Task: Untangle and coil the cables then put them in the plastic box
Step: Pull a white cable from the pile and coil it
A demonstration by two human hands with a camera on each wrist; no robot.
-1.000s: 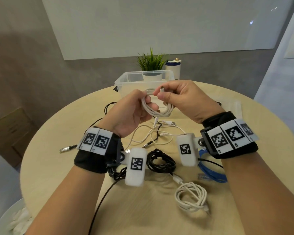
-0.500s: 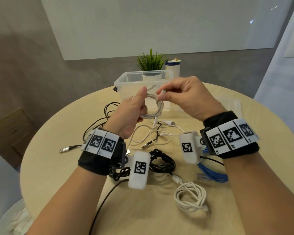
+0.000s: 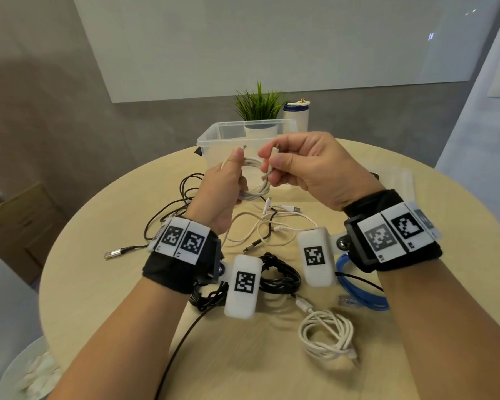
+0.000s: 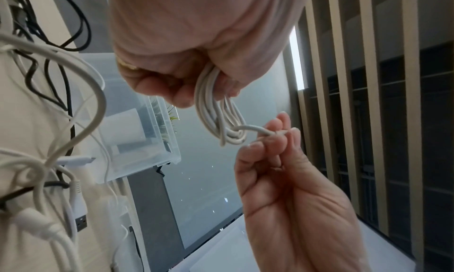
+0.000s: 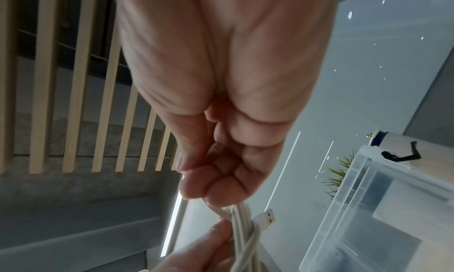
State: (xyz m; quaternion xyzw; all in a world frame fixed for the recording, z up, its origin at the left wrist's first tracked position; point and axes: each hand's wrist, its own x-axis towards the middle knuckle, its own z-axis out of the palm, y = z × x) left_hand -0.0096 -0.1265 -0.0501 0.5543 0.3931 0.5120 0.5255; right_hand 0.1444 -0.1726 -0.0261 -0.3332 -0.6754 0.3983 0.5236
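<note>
I'm gripping the white cable coil (image 3: 253, 180) in my left hand (image 3: 223, 194), my right hand (image 3: 306, 168) pinching its free end – now wrapped once around the loops – plastic box (image 3: 214, 140) waiting at twelve o'clock, tangle still on the counter (image 3: 98, 269)

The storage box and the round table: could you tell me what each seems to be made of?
The storage box looks like clear, slightly frosted plastic: the plant pot shows through its walls. The round table appears to be pale wood or a wood-look laminate with a matte finish, with faint grain and soft reflections; which of the two I cannot tell.
</note>
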